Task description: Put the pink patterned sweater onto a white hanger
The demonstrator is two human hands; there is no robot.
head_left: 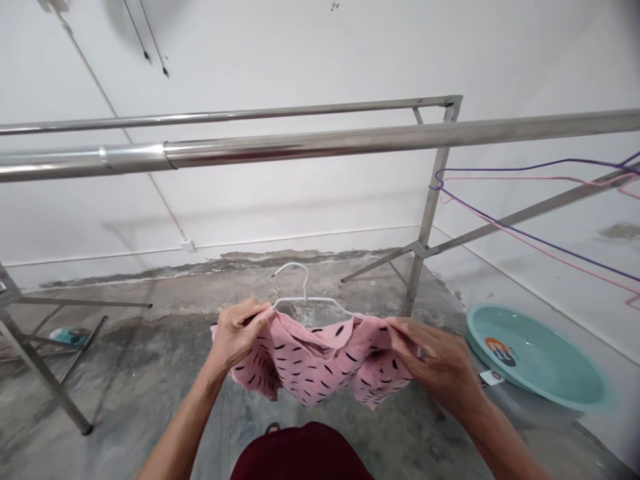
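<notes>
A pink shirt (320, 373) with black dashes hangs on a white hanger (306, 299), whose hook points up and curls to the left. My left hand (241, 335) pinches the shirt at its left shoulder, thumb on top near the neckline. At the opposite shoulder my right hand (435, 357) grips the cloth, its fingertips partly hidden in the fabric. Both hands hold the garment spread out below the steel rail, apart from it. The hanger's arms are covered by the shoulders of the shirt.
A thick steel rail (300, 145) crosses in front, with a thinner rail (250, 115) behind. Purple (530, 237) and pink hangers (540, 179) hang at right. A teal basin (545, 353) stands at lower right. A rack leg (47, 373) rests on the concrete floor at left.
</notes>
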